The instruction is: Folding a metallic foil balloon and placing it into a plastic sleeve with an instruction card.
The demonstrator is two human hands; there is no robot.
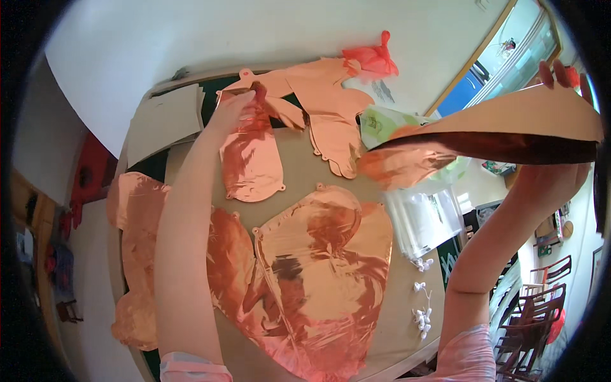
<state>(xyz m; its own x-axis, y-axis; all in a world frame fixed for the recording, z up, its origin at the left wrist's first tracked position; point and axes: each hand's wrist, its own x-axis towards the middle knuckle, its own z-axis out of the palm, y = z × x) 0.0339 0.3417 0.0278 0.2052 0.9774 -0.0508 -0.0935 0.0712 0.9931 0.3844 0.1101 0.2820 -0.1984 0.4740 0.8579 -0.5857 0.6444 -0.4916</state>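
Observation:
Several flat, rose-gold foil balloons lie over the table. At the far left-middle, my left hand (237,109) reaches onto an uninflated foil balloon (254,172) with a rounded end and small tabs. Its fingers are bent at the upper part of that balloon, seemingly pinching it, though the fingertips are partly hidden. Raised at the right, my right hand (559,75) grips another flat foil balloon (503,118), its fingers showing behind the upper edge. That balloon's loose end hangs leftward over the table. A large foil balloon (324,274) lies nearest me, overlapping others.
Grey-brown board sheets (162,121) lie at the far left. A red plastic bag (375,60) sits at the back edge. Right of the middle are a green-and-white bag (380,124), clear plastic sleeves (423,219) and small white pieces (422,318). Wooden chairs (541,312) stand beyond the table.

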